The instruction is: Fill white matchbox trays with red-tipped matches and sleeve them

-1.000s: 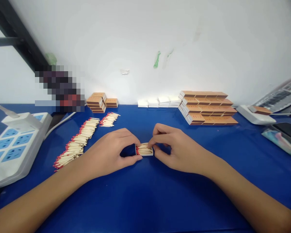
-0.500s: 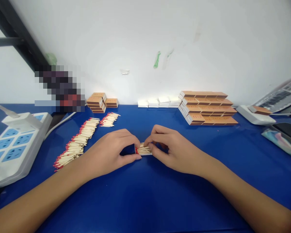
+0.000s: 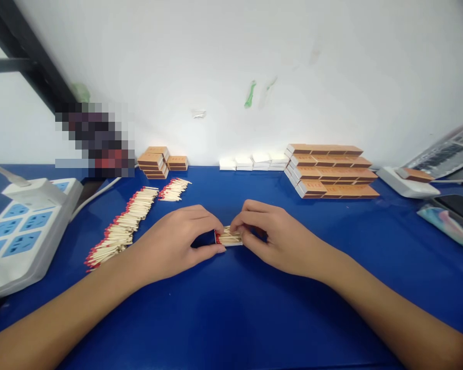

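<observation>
A small open matchbox tray (image 3: 229, 237) full of red-tipped matches lies on the blue table (image 3: 231, 308) between my hands. My left hand (image 3: 177, 241) pinches its left end with thumb and fingers curled around it. My right hand (image 3: 273, 234) grips the right end, fingers bent over the matches. Part of the tray is hidden under my fingers.
A long row of loose matches (image 3: 123, 226) lies to the left, with a smaller bunch (image 3: 173, 189) behind it. Brown matchboxes are stacked at the back right (image 3: 330, 172) and back left (image 3: 158, 162). White trays (image 3: 252, 162) line the wall. A power strip (image 3: 21, 231) sits far left.
My right hand has slid a little left over the tray, covering more of the matches. My left hand has stayed in place.
</observation>
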Available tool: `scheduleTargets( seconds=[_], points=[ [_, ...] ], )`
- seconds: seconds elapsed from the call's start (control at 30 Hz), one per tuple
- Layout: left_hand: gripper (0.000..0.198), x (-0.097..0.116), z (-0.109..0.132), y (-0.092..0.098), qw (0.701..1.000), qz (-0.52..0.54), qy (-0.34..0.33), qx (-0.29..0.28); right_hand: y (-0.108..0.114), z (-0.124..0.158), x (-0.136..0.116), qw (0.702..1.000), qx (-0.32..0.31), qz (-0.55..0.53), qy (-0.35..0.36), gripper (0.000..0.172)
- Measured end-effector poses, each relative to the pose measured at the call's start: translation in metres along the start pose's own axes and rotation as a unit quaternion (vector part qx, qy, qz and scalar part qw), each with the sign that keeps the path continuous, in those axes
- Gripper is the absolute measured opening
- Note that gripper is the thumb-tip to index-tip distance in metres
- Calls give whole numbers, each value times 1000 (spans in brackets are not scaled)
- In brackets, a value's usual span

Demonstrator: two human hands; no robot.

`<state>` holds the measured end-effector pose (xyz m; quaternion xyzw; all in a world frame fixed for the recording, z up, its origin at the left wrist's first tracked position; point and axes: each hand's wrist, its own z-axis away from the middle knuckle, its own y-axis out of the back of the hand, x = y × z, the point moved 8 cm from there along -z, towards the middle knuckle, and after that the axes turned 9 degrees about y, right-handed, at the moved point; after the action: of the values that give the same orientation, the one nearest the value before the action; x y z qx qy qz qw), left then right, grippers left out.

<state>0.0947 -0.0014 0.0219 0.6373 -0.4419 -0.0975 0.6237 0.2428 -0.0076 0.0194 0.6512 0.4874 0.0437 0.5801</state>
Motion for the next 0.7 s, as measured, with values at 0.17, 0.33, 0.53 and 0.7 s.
scheduleTargets(
  seconds=[0.17,0.33,0.53,0.7],
  points=[
    [17,0,0,1,1000,-5,1,5,1,-3,0,1000,11,5,-13,21],
    [14,1,0,0,1000,1,1,-2,0,-2,-3,1000,4,-17,-4,16],
    [13,1,-1,0,1000,5,-4,-6,-3,-1,-6,999,-22,-30,17,19],
    [11,3,-1,2,1000,18,-18,-7,-2,-2,-8,999,-32,-30,16,22]
  ],
)
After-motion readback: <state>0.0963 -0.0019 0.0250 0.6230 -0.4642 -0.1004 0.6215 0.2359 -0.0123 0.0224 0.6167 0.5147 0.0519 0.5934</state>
